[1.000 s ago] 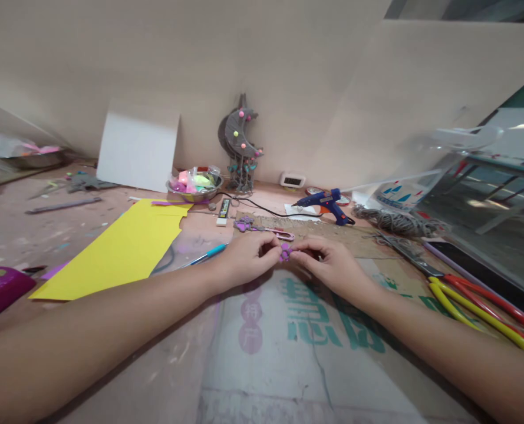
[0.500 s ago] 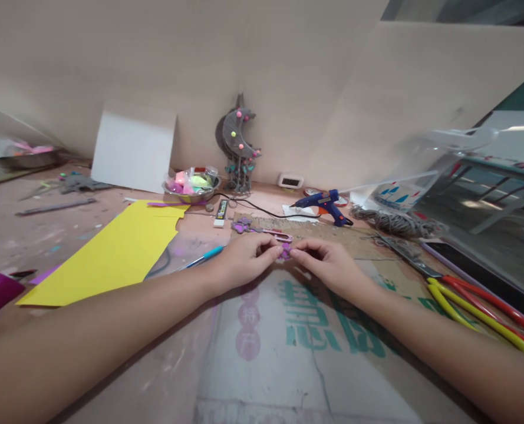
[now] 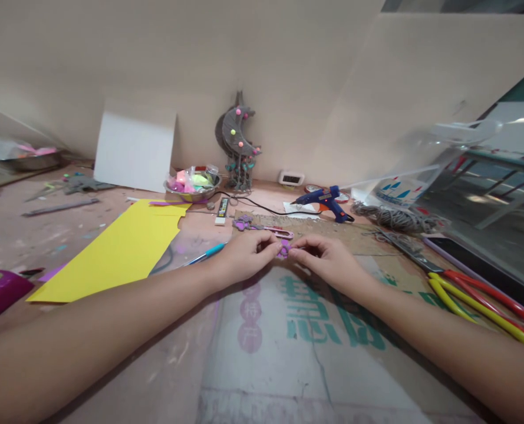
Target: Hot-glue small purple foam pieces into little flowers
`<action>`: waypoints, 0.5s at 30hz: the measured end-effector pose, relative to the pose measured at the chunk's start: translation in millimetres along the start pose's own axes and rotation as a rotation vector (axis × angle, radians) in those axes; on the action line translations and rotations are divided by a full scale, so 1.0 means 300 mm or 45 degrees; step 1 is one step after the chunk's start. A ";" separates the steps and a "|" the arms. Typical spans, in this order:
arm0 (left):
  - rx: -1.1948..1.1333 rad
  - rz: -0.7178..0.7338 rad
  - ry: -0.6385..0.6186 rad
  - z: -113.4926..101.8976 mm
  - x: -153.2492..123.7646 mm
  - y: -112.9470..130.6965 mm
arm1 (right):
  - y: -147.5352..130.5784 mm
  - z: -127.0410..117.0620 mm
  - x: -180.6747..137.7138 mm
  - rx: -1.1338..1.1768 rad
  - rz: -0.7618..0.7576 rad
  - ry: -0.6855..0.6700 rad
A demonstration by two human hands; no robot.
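Observation:
Between my two hands is a small purple piece with greyish edging (image 3: 283,249), too small to make out fully. My left hand (image 3: 250,253) pinches its left side between thumb and finger. On the other side my right hand (image 3: 321,256) grips it the same way. Just beyond the fingertips lies a purple and grey flower-like piece (image 3: 243,222), beside a pink-framed hair clip or cutter-like item (image 3: 279,233). Under my hands is a cardboard sheet (image 3: 262,371) with green and pink printing. A blue pen (image 3: 208,253) rests near my left wrist.
Yellow paper (image 3: 111,253) lies to the left, near a magenta tool (image 3: 0,291). At the back stand a bowl of colourful pieces (image 3: 193,193), a grey moon ornament (image 3: 235,138) and a blue glue gun (image 3: 321,200). Scissors (image 3: 456,291), grey yarn (image 3: 394,218) and a phone (image 3: 487,271) are at right.
Both hands keep their pinch on the small purple piece, which appears slightly turned, showing more of its grey edging. The camera view has shifted a little; nothing else has clearly moved.

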State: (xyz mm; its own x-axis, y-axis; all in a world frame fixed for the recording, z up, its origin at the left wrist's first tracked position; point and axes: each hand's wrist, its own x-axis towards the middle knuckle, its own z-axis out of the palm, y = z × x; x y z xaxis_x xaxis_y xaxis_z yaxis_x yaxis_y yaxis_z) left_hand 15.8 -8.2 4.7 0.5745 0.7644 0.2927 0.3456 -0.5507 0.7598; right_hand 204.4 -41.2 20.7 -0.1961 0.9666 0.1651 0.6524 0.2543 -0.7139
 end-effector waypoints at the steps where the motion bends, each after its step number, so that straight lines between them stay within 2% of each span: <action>1: 0.005 0.004 -0.002 0.000 0.000 -0.001 | 0.001 0.000 0.001 0.009 0.004 -0.008; 9: 0.048 0.054 -0.023 -0.001 0.005 -0.008 | 0.010 -0.002 0.002 0.181 0.075 -0.032; 15: 0.012 0.020 -0.061 0.001 0.003 -0.001 | 0.017 -0.001 0.004 0.218 0.063 -0.043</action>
State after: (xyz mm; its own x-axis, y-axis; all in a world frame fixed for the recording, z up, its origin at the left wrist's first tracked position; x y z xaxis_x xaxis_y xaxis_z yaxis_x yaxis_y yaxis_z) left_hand 16.4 -7.5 4.6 0.6150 0.7386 0.2761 0.3432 -0.5660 0.7496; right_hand 207.8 -38.8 17.3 -0.1934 0.9753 0.1062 0.5285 0.1948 -0.8263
